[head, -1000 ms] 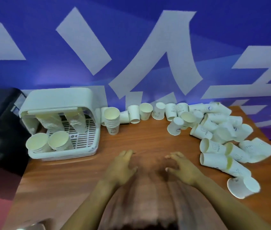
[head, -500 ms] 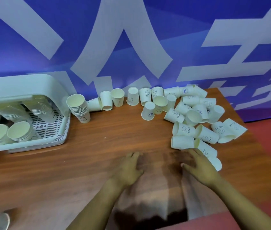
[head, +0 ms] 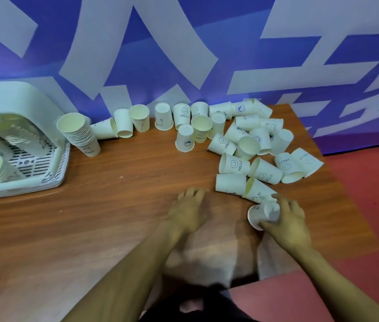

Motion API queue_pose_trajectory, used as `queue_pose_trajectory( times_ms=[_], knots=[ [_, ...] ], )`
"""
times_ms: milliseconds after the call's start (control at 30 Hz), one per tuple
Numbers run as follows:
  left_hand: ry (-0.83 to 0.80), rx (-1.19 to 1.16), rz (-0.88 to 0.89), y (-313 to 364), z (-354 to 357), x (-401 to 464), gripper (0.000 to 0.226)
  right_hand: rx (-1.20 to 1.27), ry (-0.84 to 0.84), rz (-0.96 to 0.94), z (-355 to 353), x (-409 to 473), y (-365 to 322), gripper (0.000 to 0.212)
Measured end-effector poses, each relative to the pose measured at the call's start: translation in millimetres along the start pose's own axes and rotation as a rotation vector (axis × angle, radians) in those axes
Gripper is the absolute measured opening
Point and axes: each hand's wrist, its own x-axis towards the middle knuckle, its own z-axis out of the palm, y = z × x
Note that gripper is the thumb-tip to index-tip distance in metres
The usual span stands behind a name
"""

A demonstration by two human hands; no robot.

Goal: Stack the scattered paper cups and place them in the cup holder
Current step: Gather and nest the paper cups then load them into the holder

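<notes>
The right hand (head: 286,219), which lay flat and empty on the wooden table (head: 114,205) a moment ago, now has its fingers curled round a paper cup (head: 263,213) lying on its side at the near edge of the scattered cups (head: 242,145). That looks like the first pick of a fresh stack. The left hand (head: 189,209) has barely shifted; it rests on the table with fingers loose and slightly apart, holding nothing, just beside the pile.

The white cup holder (head: 21,145) sits at the far left. Four nested stacks lean inside it on the slotted tray, two to the rear and two nearer, partly cut off by the frame edge. One more finished stack of cups (head: 79,133) stands on the table right beside the holder, not yet inside. Most loose cups remain against the blue wall (head: 207,43).
</notes>
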Motion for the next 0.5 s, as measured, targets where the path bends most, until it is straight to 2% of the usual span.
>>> queue_pose_trajectory(
  times_ms=[100, 300, 500],
  knots=[
    [0.053, 0.036, -0.015, 24.0, -0.6, 19.2, 0.071, 0.053, 0.023, -0.011, -3.0, 8.3, 15.4, 0.079],
    [0.041, 0.183, 0.002, 66.3, 19.2, 70.4, 0.074, -0.004, -0.127, -0.126, -8.5, 29.3, 36.1, 0.061],
    [0.04, 0.339, -0.029, 70.9, 32.5, 96.2, 0.066, -0.061, -0.276, -0.214, -12.7, 40.7, 41.4, 0.067]
  ],
)
